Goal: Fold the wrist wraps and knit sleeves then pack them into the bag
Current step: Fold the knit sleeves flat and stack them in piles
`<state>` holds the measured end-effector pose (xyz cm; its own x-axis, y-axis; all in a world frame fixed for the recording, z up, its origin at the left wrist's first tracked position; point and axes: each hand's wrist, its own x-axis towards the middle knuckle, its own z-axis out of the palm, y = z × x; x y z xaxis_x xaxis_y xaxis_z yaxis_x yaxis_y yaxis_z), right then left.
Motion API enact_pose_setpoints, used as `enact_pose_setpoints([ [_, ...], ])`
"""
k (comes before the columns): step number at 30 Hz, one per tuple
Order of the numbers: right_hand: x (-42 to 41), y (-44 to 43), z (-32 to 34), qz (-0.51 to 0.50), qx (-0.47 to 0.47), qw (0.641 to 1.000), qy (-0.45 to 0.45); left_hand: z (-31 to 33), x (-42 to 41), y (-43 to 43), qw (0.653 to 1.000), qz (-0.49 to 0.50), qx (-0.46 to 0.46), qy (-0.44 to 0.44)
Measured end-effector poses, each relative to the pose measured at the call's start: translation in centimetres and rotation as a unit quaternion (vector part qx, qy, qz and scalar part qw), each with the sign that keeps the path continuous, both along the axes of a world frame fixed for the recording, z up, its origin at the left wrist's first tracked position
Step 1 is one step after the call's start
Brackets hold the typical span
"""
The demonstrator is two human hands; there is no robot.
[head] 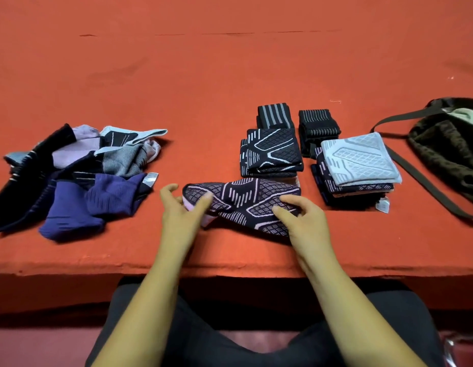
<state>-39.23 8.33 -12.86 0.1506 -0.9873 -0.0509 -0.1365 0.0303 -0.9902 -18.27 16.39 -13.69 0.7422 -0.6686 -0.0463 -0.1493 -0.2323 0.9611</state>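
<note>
A dark knit sleeve with a pink pattern (246, 202) lies twisted on the red table in front of me. My left hand (182, 210) pinches its left, pale pink end. My right hand (299, 215) grips its right part with curled fingers. Behind it stand two folded stacks of patterned sleeves: a dark one (272, 152) and one topped by a pale grey sleeve (360, 160). Two folded striped wrist wraps (275, 115) (319, 125) sit further back. An unfolded heap of sleeves and wraps (79, 173) lies at the left. A dark furry bag (447, 144) lies open at the right.
The bag's long brown strap (421, 178) runs across the table toward the near right. The red cloth-covered table (230, 62) stretches far back. Its front edge (230, 266) is just below my wrists, with my lap beneath.
</note>
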Motion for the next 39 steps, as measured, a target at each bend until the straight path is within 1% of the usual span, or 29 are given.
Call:
enact_pose_setpoints([
  [2, -0.4, -0.1, -0.3, 0.039, -0.021, 0.999, 0.021, -0.7, -1.4, 1.0, 0.998, -0.026, 0.041, -0.039],
  [4, -0.9, 0.1, -0.3, 0.116, -0.043, 0.992, 0.028, -1.8, -2.2, 1.7, 0.994, -0.019, 0.079, -0.079],
  [5, -1.2, 0.3, -0.2, 0.157, -0.046, 0.986, 0.029, -2.2, -2.4, 1.9, 0.991, -0.017, 0.084, -0.101],
  [7, -1.6, 0.5, 0.1, 0.221, -0.021, 0.975, 0.01, -2.5, -2.3, 2.0, 0.988, -0.03, 0.074, -0.132],
  [8, -1.8, 0.6, 0.2, 0.236, -0.018, 0.971, 0.012, -2.6, -2.2, 2.1, 0.986, -0.038, 0.069, -0.147],
  [10, -1.9, 0.7, 0.2, 0.225, -0.052, 0.972, 0.043, -2.6, -2.0, 2.1, 0.984, -0.047, 0.052, -0.164],
  [12, -1.8, 0.8, 0.4, 0.19, -0.058, 0.98, 0.026, -2.4, -2.2, 2.0, 0.989, -0.043, 0.022, -0.136],
  [13, -1.7, 1.0, 0.6, 0.178, -0.034, 0.983, -0.006, -2.1, -2.3, 1.9, 0.994, -0.037, 0.003, -0.107],
  [15, -1.4, 1.3, 0.9, 0.167, 0.042, 0.982, -0.077, -1.6, -2.6, 1.4, 0.999, -0.018, -0.047, -0.004],
  [17, -1.2, 1.4, 1.0, 0.162, 0.079, 0.974, -0.137, -0.9, -2.7, 0.7, 0.991, 0.006, -0.095, 0.096],
  [19, -1.4, 1.4, 1.5, 0.175, 0.101, 0.959, -0.197, -0.2, -2.5, 0.1, 0.979, 0.023, -0.122, 0.163],
  [21, -1.8, 1.5, 2.3, 0.215, 0.12, 0.938, -0.244, 0.2, -2.4, -0.3, 0.965, 0.022, -0.146, 0.217],
  [22, -2.0, 1.7, 2.8, 0.235, 0.117, 0.932, -0.252, 0.2, -2.2, -0.4, 0.962, 0.009, -0.152, 0.228],
  [23, -2.1, 1.9, 3.0, 0.247, 0.109, 0.928, -0.255, 0.2, -2.2, -0.5, 0.964, -0.008, -0.153, 0.218],
  [25, -2.1, 2.0, 3.4, 0.239, 0.102, 0.927, -0.272, 0.5, -2.4, -0.5, 0.968, -0.047, -0.163, 0.184],
  [26, -1.9, 1.9, 3.5, 0.216, 0.097, 0.932, -0.275, 0.6, -2.6, -0.6, 0.967, -0.055, -0.179, 0.172],
  [27, -1.9, 1.6, 3.6, 0.191, 0.073, 0.944, -0.26, 0.8, -2.7, -0.7, 0.966, -0.057, -0.192, 0.165],
  [28, -1.9, 1.4, 4.0, 0.168, 0.031, 0.961, -0.218, 1.0, -2.9, -0.8, 0.967, -0.052, -0.2, 0.151],
  [29, -1.9, 1.2, 4.2, 0.151, -0.025, 0.976, -0.153, 1.1, -2.9, -0.8, 0.972, -0.038, -0.196, 0.127],
  [31, -2.2, 1.1, 4.3, 0.128, -0.107, 0.985, -0.045, 1.0, -2.8, -0.7, 0.987, 0.01, -0.155, 0.04],
  [33, -2.2, 1.5, 4.2, 0.082, -0.144, 0.986, -0.006, 0.4, -2.5, -0.5, 0.992, 0.071, -0.101, -0.029],
  [35, -2.1, 1.9, 3.9, 0.041, -0.18, 0.982, 0.028, -0.3, -2.4, -0.5, 0.991, 0.1, -0.092, -0.008],
  [37, -1.9, 2.0, 3.6, 0.032, -0.199, 0.979, 0.035, -0.9, -2.3, -0.8, 0.99, 0.105, -0.094, 0.028],
  [39, -1.8, 1.8, 3.3, 0.032, -0.204, 0.978, 0.033, -1.4, -1.9, -0.8, 0.992, 0.101, -0.073, 0.033],
])
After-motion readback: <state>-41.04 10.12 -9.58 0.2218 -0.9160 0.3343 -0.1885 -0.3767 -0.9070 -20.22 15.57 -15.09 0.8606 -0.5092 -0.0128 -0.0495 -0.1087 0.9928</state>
